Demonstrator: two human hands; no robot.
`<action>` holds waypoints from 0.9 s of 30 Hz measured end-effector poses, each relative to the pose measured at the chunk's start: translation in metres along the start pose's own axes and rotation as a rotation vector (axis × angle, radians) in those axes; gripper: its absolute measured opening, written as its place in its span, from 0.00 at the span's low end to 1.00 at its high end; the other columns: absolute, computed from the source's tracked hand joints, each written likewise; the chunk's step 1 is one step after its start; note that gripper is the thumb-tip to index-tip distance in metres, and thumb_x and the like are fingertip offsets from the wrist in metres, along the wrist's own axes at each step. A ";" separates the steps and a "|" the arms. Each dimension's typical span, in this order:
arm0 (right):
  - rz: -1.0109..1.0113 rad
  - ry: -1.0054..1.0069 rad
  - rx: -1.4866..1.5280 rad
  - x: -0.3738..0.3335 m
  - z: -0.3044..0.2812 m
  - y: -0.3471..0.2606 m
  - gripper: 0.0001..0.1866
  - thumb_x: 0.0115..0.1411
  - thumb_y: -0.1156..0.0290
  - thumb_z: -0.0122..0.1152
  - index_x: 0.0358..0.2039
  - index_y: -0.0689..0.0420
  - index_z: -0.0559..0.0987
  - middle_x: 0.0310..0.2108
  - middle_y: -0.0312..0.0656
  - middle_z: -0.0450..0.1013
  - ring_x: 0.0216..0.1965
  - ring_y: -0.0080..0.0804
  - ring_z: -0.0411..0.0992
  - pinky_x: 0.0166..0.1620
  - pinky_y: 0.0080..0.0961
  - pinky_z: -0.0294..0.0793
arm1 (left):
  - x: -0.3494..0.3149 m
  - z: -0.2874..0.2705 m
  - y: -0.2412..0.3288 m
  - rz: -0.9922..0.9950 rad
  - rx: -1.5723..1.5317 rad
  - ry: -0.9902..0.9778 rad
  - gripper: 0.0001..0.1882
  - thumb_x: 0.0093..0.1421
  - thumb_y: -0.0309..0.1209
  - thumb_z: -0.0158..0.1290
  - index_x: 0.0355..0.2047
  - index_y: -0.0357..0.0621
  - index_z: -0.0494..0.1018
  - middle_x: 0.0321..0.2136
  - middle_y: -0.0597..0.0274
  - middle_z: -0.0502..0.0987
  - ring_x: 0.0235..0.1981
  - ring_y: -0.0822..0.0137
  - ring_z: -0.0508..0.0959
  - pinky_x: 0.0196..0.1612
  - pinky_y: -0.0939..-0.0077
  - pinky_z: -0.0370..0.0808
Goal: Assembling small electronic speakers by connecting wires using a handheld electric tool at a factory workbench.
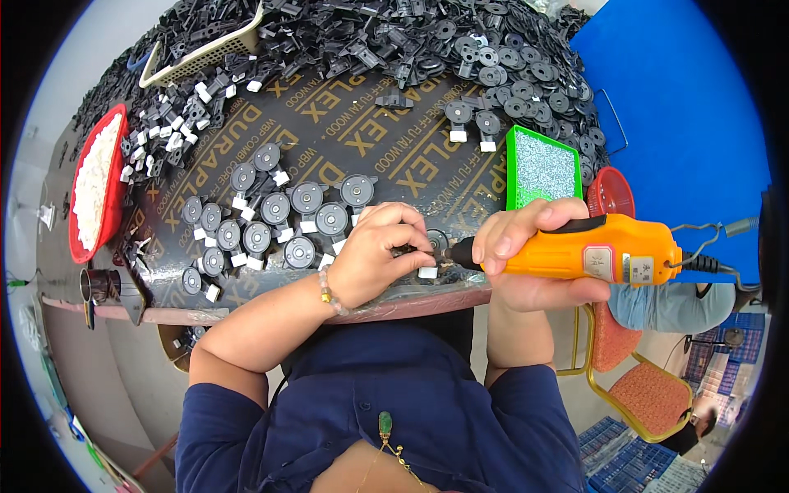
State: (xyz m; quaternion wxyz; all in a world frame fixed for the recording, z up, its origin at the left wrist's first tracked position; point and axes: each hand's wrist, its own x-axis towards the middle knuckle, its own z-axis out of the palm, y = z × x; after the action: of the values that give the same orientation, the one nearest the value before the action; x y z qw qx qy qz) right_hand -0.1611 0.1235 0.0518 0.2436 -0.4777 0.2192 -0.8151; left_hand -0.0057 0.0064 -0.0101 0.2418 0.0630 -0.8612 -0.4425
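My right hand (530,246) is wrapped round an orange electric screwdriver (559,256), held level with its dark tip pointing left. That tip meets a black round plastic part (438,240) with a white block (427,272) at its lower end, near the table's front edge. My left hand (385,251) pinches this part from the left, and the fingers hide much of it. Just left of that hand lie several similar black discs (331,219) with white end blocks, spread over the dark table.
A green tray (514,168) of small silvery pieces stands right of centre, beside a red bowl (611,193). A red basket (103,238) of white pieces is at the left. Heaped black parts (345,41) cover the back, around a cream basket (205,56). A cable (707,264) trails right.
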 end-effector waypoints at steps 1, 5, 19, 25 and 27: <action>0.017 0.014 0.004 0.000 0.000 0.001 0.45 0.50 0.23 0.47 0.45 0.57 0.65 0.27 0.44 0.73 0.19 0.28 0.71 0.25 0.27 0.74 | 0.000 0.002 0.002 -0.002 0.001 0.000 0.13 0.47 0.32 0.67 0.33 0.47 0.79 0.39 0.65 0.75 0.46 0.60 0.73 0.51 0.66 0.65; 0.049 0.062 -0.129 -0.005 -0.006 0.014 0.46 0.49 0.23 0.50 0.44 0.58 0.65 0.27 0.43 0.72 0.20 0.28 0.72 0.26 0.27 0.75 | 0.004 0.007 0.010 -0.051 0.151 0.073 0.25 0.45 0.37 0.68 0.43 0.43 0.75 0.43 0.59 0.76 0.49 0.55 0.73 0.52 0.62 0.66; 0.305 0.025 -0.307 -0.009 0.011 0.020 0.42 0.44 0.29 0.63 0.38 0.60 0.68 0.26 0.46 0.74 0.23 0.26 0.73 0.25 0.16 0.73 | 0.005 0.006 0.012 -0.094 0.229 -0.027 0.21 0.47 0.36 0.66 0.40 0.42 0.76 0.40 0.56 0.78 0.44 0.55 0.75 0.48 0.63 0.68; 0.262 0.082 -0.211 -0.003 -0.012 0.011 0.45 0.48 0.26 0.57 0.42 0.60 0.69 0.24 0.45 0.73 0.20 0.30 0.72 0.25 0.25 0.75 | 0.002 0.012 0.009 -0.032 0.282 -0.024 0.23 0.47 0.37 0.66 0.42 0.42 0.76 0.40 0.56 0.77 0.45 0.54 0.74 0.48 0.62 0.68; 0.133 0.155 -0.159 -0.005 -0.027 -0.007 0.45 0.49 0.24 0.53 0.43 0.60 0.69 0.24 0.45 0.73 0.19 0.30 0.72 0.24 0.28 0.74 | -0.002 0.012 0.007 -0.018 0.295 -0.009 0.24 0.48 0.37 0.66 0.43 0.41 0.75 0.41 0.56 0.77 0.46 0.54 0.74 0.49 0.62 0.68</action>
State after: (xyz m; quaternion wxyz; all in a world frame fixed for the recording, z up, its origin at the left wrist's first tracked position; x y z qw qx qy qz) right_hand -0.1840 0.1351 0.0407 0.2408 -0.4153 0.3326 -0.8117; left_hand -0.0092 0.0200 -0.0108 0.2220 0.1037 -0.9174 -0.3136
